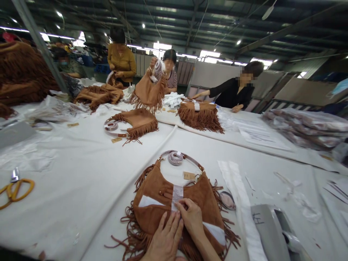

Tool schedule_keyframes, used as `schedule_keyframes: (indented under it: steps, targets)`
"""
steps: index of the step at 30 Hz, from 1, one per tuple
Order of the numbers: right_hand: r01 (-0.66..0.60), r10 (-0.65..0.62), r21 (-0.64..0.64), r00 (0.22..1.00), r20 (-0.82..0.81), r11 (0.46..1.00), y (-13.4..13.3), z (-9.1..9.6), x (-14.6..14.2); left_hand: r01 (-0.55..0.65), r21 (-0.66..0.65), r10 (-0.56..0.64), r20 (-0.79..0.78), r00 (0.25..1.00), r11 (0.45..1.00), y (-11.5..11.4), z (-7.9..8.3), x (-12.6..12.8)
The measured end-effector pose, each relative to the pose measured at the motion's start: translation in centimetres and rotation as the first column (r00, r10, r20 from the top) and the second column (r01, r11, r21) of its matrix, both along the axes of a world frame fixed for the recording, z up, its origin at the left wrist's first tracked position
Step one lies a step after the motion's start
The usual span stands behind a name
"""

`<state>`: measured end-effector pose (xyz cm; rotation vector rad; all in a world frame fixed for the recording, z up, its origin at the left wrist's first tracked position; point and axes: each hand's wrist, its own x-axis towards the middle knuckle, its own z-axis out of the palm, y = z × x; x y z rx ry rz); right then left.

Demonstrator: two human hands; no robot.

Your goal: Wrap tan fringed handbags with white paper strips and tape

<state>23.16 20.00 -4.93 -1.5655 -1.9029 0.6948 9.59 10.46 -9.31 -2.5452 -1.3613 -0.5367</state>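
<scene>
A brown suede handbag (152,185) with long fringe lies on the white table in front of me, its strap curving away at the top. A pale, shiny strip (177,192) runs down its middle, and white paper shows at both sides. My left hand (166,233) rests flat on the lower part of the bag, fingers stretched out. Beside it, my right hand (192,217) has its thumb and fingers pinched at the lower end of the strip. A coiled strap (175,158) and a tan tag (189,175) lie inside the handle loop.
Orange-handled scissors (17,190) lie at the left. A grey tape dispenser (274,232), a white strip (239,203) and a roll (227,200) sit at the right. More fringed bags (201,116) and plastic-wrapped bags (307,125) lie farther back, where several people work.
</scene>
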Motion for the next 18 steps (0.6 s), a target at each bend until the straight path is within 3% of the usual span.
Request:
schedule_keyframes:
  steps: [4,7,8,10,13,15,18]
  targets:
    - [0.093,-0.090,0.064,0.995,-0.037,0.994,0.2,-0.2,-0.1,0.009,-0.064,-0.009,-0.011,1.000,0.998,0.1,0.4,0.0]
    - [0.133,-0.120,0.249,0.990,-0.069,0.959,-0.5,-0.4,0.3,0.013,-0.086,-0.014,-0.004,1.000,0.996,0.2,0.6,0.0]
    - [0.098,-0.088,0.343,0.995,-0.045,0.934,-1.0,-0.4,0.5,0.020,-0.079,-0.020,-0.004,1.000,0.997,0.2,0.6,0.0]
    - [-0.092,0.050,0.490,0.994,0.098,0.867,-1.9,-0.6,0.8,0.033,-0.057,-0.034,-0.008,0.999,0.998,0.2,0.7,-0.1]
    - [-0.364,0.200,0.486,0.912,0.357,0.795,-2.9,-0.7,0.7,0.029,-0.043,-0.030,-0.021,0.999,0.999,0.2,1.0,-0.1]
    - [-0.391,0.199,0.452,0.888,0.414,0.802,-3.2,-0.4,0.5,0.019,-0.038,-0.020,-0.029,0.999,0.999,0.1,1.1,-0.1]
    - [-0.330,0.159,0.499,0.921,0.355,0.801,-4.0,0.5,1.2,0.007,0.000,-0.007,-0.022,1.000,1.000,-0.1,1.1,0.2]
